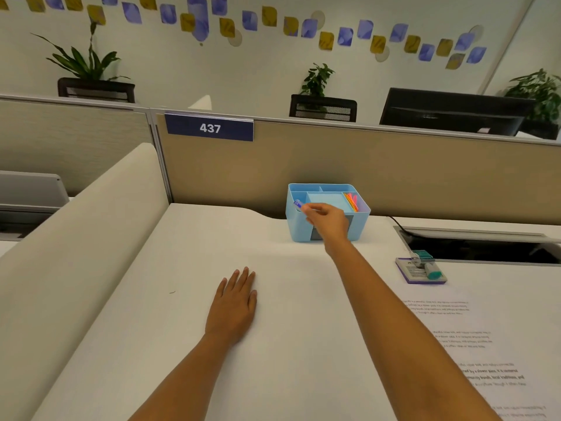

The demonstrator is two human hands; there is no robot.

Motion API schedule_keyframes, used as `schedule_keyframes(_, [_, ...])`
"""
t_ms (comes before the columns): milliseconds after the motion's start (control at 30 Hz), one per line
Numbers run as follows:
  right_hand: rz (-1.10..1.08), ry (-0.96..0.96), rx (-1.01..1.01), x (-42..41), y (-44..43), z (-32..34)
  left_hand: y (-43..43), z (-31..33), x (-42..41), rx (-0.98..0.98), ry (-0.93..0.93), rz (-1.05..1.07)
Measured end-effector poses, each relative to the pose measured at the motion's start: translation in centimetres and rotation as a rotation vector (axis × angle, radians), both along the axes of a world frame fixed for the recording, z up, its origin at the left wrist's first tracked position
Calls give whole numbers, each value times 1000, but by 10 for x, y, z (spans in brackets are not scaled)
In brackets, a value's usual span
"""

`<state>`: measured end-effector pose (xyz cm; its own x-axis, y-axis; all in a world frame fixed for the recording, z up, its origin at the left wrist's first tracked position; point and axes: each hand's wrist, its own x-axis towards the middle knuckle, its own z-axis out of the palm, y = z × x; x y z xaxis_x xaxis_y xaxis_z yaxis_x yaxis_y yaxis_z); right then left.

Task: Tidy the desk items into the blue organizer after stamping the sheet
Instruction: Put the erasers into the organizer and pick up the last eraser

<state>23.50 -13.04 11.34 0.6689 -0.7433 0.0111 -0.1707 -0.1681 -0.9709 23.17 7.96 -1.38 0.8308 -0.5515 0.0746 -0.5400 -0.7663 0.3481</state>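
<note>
Right at the fingertips of the right hand [326, 218] there's a small blue item [297, 204], can't tell if it's a pen cap or a little stamp. The fingers are curled in and look to be pinching it just over the left-end slot of the blue organizer [299, 232]. So my guess is this one's mid drop-off and not let go yet.

Just to the right of that hand, inside the organizer, some neon sticky tabs [351, 201] already sit in their own slot, so that bit looks done.

Further off to the right, well apart from the organizer, the ink pad [409, 273] sits on the surface [288, 299] with a teal stamper [432, 270] lying on it. I reckon those two are what's left to put away.

The printed sheet [485, 344] lies nearer the person than that. No stamp mark I can make out, too washed out to say.

The left hand [235, 302] rests flat on the surface with fingers straight, holding nothing.
</note>
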Motion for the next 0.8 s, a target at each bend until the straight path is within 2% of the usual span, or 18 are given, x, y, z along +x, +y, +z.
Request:
schedule_keyframes(267, [-181,75,-83,63,-41,9,-19,-4,33,-15,-14,-42])
schedule_keyframes(433, [-229,104,-283,94,-51,1,-22,-5,39,-42,-23,-52])
schedule_keyframes(633, [-196,126,-428,115,-53,-6,-23,-9,42,-71,-34,-57])
schedule_keyframes(800, [-129,258,-541,124,-52,-13,-24,-9,42,-87,-39,-56])
